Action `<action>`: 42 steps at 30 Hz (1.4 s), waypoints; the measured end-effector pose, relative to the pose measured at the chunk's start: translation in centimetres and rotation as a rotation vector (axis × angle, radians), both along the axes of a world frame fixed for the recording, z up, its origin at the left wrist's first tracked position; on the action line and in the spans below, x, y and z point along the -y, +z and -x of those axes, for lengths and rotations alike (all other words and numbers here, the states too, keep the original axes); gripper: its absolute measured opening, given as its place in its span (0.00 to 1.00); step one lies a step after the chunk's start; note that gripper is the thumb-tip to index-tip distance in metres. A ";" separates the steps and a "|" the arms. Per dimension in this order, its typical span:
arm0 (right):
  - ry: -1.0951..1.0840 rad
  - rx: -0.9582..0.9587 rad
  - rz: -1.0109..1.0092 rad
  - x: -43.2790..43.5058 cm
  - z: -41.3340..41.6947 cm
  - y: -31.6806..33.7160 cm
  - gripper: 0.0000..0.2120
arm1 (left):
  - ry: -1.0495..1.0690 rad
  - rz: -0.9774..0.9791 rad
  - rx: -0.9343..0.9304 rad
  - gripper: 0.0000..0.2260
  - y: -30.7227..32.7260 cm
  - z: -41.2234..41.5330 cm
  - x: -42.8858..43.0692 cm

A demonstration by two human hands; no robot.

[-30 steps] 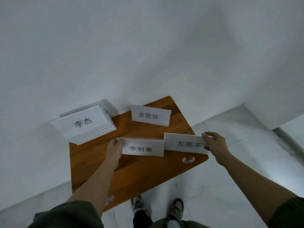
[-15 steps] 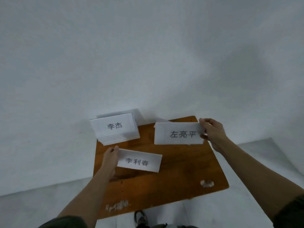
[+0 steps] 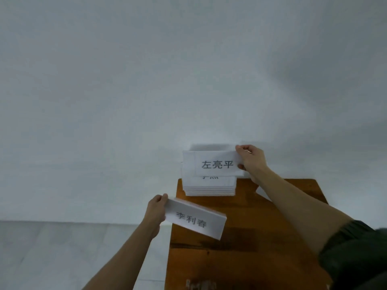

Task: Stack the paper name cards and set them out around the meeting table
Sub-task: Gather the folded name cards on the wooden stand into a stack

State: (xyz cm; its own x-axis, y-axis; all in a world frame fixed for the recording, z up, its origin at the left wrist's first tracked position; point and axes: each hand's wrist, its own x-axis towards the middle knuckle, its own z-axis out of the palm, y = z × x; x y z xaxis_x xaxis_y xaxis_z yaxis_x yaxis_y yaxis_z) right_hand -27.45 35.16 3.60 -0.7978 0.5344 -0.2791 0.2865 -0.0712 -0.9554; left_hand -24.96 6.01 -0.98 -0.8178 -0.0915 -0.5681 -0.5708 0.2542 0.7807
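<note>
Card arrives over the stack

Fingers of the right hand [image 3: 252, 162], clamped on the 左亮平 card [image 3: 215, 164], have carried it across the worktop [image 3: 240, 237] to just above the stack of name cards [image 3: 209, 186]. The left hand [image 3: 156, 212] pinches the 李利春 card [image 3: 194, 221], probably next to be stacked.

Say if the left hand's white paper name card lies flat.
No: the card tilts; left hand pinches it above the brown wooden table.
</note>
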 end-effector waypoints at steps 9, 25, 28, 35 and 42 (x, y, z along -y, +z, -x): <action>0.051 0.217 -0.213 2.9 2.7 -4.0 0.13 | 0.093 -0.114 -0.002 0.10 1.3 3.8 4.2; 0.180 0.499 -0.659 -5.0 -3.3 -4.9 0.26 | 0.162 -0.410 0.007 0.12 6.1 9.1 -4.9; 0.183 0.512 -0.610 -6.8 -5.1 -5.5 0.26 | 0.148 -0.328 -0.010 0.10 5.1 9.7 -7.2; 0.155 0.512 -0.488 -7.8 -7.9 -7.1 0.18 | 0.126 -0.131 -0.118 0.14 2.9 10.1 -9.2; 0.110 0.540 -0.479 -8.4 -9.4 -8.1 0.14 | 0.088 0.258 -0.270 0.13 1.4 9.7 -9.9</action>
